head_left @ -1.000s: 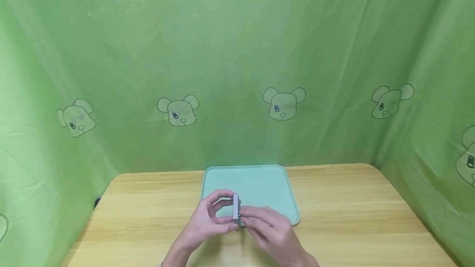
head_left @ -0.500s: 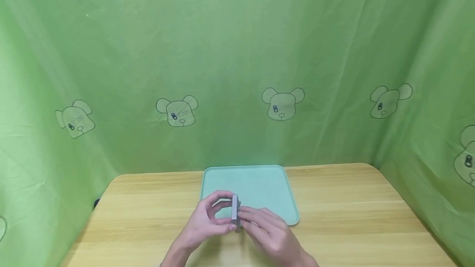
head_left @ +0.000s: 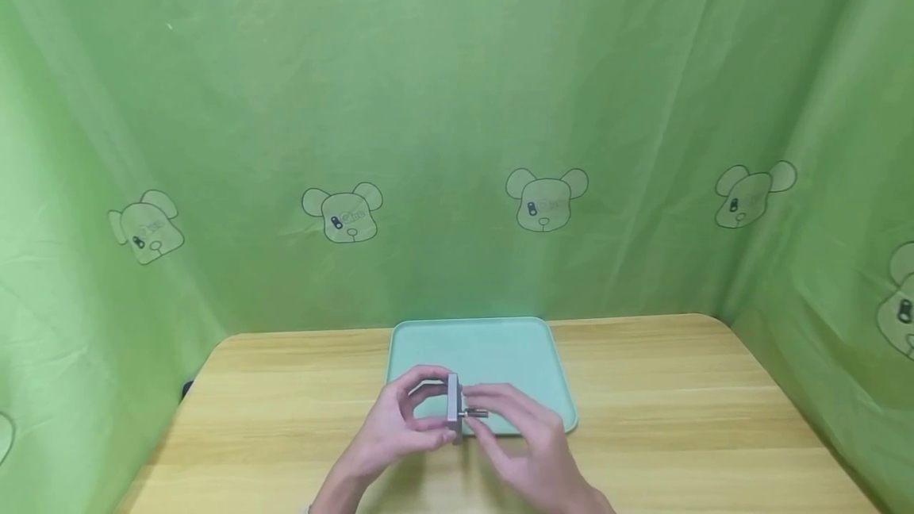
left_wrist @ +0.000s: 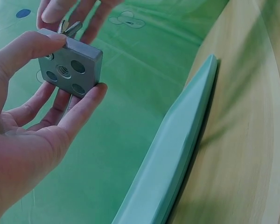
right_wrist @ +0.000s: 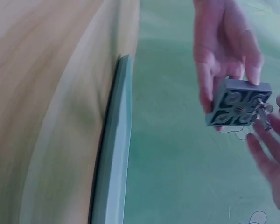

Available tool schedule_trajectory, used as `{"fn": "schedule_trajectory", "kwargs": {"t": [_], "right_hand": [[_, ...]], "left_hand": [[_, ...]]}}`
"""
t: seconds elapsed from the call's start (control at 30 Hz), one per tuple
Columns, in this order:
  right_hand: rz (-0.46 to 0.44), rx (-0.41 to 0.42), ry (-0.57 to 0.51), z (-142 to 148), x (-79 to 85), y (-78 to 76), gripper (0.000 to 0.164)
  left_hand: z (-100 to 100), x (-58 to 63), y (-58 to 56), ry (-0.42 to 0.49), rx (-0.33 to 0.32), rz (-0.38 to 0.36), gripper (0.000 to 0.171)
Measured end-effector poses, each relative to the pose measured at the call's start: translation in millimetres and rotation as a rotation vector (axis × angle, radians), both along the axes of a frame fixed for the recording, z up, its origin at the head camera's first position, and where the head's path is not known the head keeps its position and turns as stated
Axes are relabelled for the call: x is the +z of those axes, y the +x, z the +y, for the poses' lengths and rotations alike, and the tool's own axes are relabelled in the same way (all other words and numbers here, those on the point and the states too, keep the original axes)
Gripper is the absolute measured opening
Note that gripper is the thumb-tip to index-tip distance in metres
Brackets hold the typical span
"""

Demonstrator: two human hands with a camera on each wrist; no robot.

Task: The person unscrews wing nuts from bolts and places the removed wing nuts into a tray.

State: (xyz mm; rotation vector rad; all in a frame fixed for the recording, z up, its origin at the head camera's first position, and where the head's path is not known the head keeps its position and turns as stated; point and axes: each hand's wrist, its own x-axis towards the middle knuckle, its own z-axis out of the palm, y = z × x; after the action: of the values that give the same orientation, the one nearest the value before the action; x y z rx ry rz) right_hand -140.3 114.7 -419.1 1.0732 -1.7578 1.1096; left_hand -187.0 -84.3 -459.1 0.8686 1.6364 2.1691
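Note:
My left hand (head_left: 400,419) grips a grey square metal block (left_wrist: 70,65) by its edges, thumb on one side and fingers on the opposite one. The left wrist view shows a threaded hole in the block's middle and round holes near its corners. On the other face, seen in the right wrist view, a threaded metal screw (right_wrist: 264,119) sticks out near one corner, a shiny piece beside it. My right hand (head_left: 531,439) is right beside the screw, its thumb and fingers spread apart around it without pinching it.
A light green tray (head_left: 493,331) lies on the wooden table (head_left: 664,387), beyond and partly behind the hands. Green curtain (head_left: 443,101) with bear-face prints hangs behind the table and on both sides.
My right thumb and fingers have moved apart, so the screw now shows between them. The left hand and the block stay in place.

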Motion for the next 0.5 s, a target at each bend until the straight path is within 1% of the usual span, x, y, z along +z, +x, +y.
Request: {"fn": "schedule_trajectory", "kwargs": {"t": [0.07, 0.1, 0.17, 0.2, 0.27, 0.3, 0.33, 0.43, 0.5], "right_hand": [[-0.217, 0.004, -0.073, 1, 2.7, 5.6, 0.027], [-0.341, 0.001, -0.107, 2, 0.0, 6.2, 0.026], [-0.626, 0.000, -0.165, 5, -5.2, 5.6, 0.018], [-0.752, 0.003, -0.181, 7, -8.4, 4.2, 0.015], [-0.949, 0.010, -0.182, 10, -15.8, 0.0, 0.017], [-1.024, 0.026, -0.180, 12, -19.8, -2.4, 0.021], [-1.077, 0.045, -0.171, 12, -19.8, -3.0, 0.023], [-1.131, 0.114, -0.146, 14, -20.9, -4.2, 0.029], [-1.156, 0.154, -0.156, 15, -21.2, -4.9, 0.029]], "left_hand": [[2, -0.5, -0.1, -0.013, 0.013, 0.013, 0.064], [2, -1.0, 0.0, -0.020, 0.022, 0.023, 0.064], [4, -2.2, 0.5, -0.036, 0.039, 0.044, 0.064], [5, -2.7, 0.9, -0.042, 0.046, 0.052, 0.063], [5, -4.1, 1.3, -0.052, 0.055, 0.069, 0.063], [6, -4.6, 1.5, -0.053, 0.056, 0.078, 0.063], [6, -4.9, 1.8, -0.056, 0.056, 0.081, 0.063], [6, -5.0, 2.4, -0.063, 0.058, 0.088, 0.062], [6, -4.4, 3.0, -0.069, 0.057, 0.090, 0.062]]}}
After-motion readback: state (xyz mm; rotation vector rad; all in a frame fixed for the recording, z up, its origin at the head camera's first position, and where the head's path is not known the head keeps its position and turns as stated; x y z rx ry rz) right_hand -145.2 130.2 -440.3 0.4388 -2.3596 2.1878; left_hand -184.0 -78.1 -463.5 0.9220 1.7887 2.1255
